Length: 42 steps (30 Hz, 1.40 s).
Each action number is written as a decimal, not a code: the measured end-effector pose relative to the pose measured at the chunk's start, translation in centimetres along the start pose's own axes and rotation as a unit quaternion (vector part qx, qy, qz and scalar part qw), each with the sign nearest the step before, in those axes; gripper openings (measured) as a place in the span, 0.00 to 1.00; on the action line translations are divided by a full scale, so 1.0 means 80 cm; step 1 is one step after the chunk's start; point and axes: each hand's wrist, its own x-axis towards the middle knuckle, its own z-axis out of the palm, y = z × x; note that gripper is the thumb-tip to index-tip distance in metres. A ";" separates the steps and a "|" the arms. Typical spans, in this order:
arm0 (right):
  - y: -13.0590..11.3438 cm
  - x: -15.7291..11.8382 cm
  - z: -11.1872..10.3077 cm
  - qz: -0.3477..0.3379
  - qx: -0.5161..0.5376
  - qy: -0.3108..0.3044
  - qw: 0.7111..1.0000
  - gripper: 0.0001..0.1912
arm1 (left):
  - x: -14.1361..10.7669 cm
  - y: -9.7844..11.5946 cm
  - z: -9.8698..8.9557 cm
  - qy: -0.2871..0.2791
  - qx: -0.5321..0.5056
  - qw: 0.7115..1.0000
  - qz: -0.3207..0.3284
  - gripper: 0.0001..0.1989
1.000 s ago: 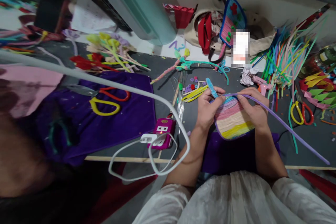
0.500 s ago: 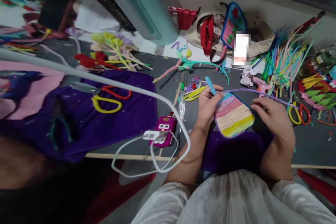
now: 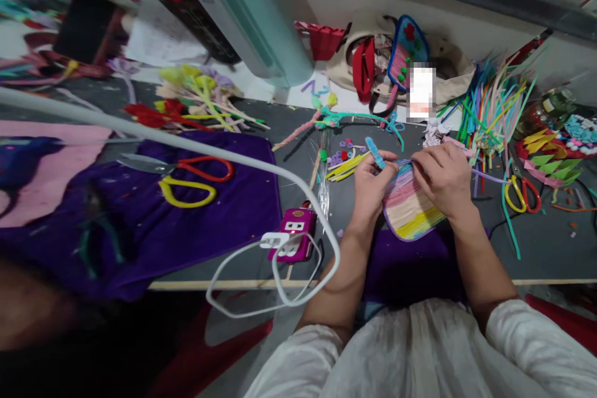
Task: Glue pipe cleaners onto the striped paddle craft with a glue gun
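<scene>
Between my hands is a rounded panel of striped pipe cleaners (image 3: 413, 208) in pink, cream and yellow, with a purple and blue edge. My left hand (image 3: 369, 186) grips its upper left corner, thumb on top. A short fuzzy light-blue pipe cleaner (image 3: 374, 152) sticks up from those fingers. At the panel's top edge, my right hand (image 3: 445, 177) is closed with its fingertips pinched at the purple pipe cleaner (image 3: 489, 178), whose free end runs out to the right. My right hand covers the panel's upper right part. A pink glue gun (image 3: 461, 145) lies partly hidden behind it.
Left of my hands lie a magenta power socket (image 3: 298, 227) with a white cable (image 3: 321, 199) looping over the table edge, and scissors (image 3: 186, 177) on purple cloth (image 3: 247, 199). More scissors (image 3: 521, 193) lie right. Behind stand a teal jug-like container (image 3: 261, 18) and a beige bag (image 3: 452, 74).
My right hand has moved left, from along the purple pipe cleaner to the panel's top edge, and now covers part of the panel. My left hand keeps its hold. The view has shifted slightly.
</scene>
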 end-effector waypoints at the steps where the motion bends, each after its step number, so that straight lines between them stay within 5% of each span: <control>1: -0.001 -0.001 0.000 0.004 -0.003 -0.005 1.000 0.12 | 0.000 0.000 0.000 0.000 0.003 1.000 0.002 0.08; 42: -0.048 -0.007 0.036 0.173 0.075 0.092 0.978 0.08 | -0.008 0.003 0.002 0.016 0.013 1.000 0.022 0.07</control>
